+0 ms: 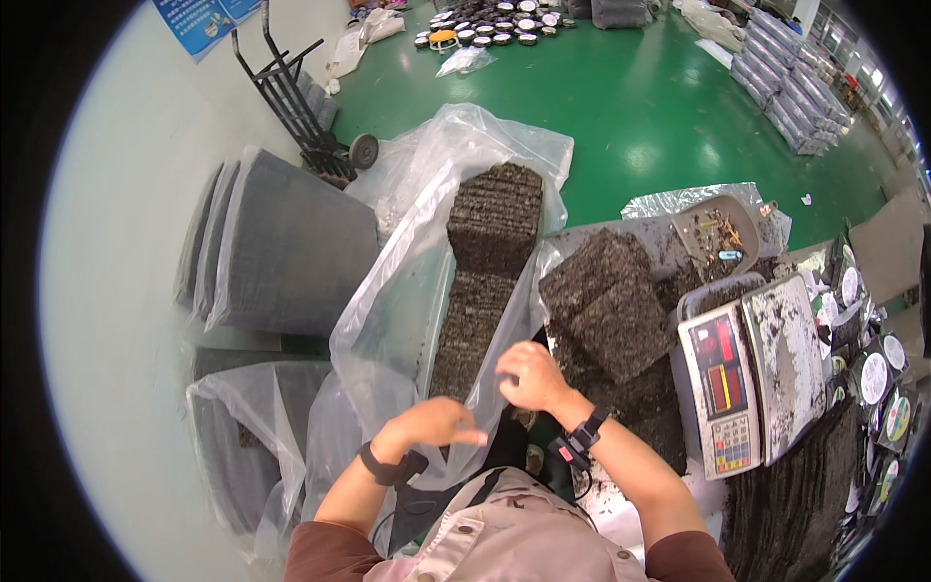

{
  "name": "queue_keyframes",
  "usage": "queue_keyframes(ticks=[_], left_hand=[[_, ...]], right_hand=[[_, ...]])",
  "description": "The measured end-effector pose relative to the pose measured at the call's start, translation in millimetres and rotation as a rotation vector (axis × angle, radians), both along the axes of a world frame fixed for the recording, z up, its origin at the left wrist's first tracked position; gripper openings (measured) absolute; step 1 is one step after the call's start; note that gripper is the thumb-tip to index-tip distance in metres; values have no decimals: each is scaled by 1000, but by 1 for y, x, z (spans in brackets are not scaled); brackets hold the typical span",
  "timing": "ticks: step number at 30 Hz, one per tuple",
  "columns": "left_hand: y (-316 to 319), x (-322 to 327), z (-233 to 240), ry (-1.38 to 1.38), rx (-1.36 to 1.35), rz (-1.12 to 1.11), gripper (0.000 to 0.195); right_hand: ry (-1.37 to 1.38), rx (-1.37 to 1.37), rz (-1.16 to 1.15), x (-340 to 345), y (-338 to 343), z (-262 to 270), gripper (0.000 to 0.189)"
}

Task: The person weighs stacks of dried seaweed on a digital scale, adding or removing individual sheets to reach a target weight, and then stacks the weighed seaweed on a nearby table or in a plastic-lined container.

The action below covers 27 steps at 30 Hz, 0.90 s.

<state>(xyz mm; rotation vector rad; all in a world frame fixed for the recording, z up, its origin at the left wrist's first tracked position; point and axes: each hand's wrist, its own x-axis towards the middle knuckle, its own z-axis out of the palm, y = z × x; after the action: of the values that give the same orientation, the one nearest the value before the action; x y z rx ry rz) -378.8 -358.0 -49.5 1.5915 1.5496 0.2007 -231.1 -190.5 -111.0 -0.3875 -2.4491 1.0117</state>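
A clear plastic bag [378,291] lies spread before me, its film around a long row of stacked dark dried sheets [476,305] that look like seaweed. Over the near end of the row is my left hand [436,424], fingers loosely extended above the film; whether it pinches the plastic is unclear. My right hand [529,377] is curled beside the bag's right edge, and its fingertips are partly hidden, so a grip on the film cannot be confirmed. Right of that hand, more dark sheets [618,309] are piled on the table. Both wrists wear dark straps.
A digital scale [727,393] with a crumb-strewn plate stands at right, near a dustpan [716,233] holding debris. Labelled round packs [873,378] crowd the far right. Large filled bags [291,247] lean at left, with a hand truck [298,102] behind.
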Motion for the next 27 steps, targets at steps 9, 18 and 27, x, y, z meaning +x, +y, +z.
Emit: queue_keyframes(ticks=[9, 18, 27], left_hand=[[164, -99, -105, -738, -23, 1219, 38], [210, -136, -142, -1714, 8, 1514, 101], [150, -135, -125, -1742, -49, 1553, 108]], right_hand=[[-305, 193, -513, -177, 221, -22, 56], [-762, -6, -525, -235, 264, 0, 63], [-485, -450, -363, -214, 220, 30, 61]])
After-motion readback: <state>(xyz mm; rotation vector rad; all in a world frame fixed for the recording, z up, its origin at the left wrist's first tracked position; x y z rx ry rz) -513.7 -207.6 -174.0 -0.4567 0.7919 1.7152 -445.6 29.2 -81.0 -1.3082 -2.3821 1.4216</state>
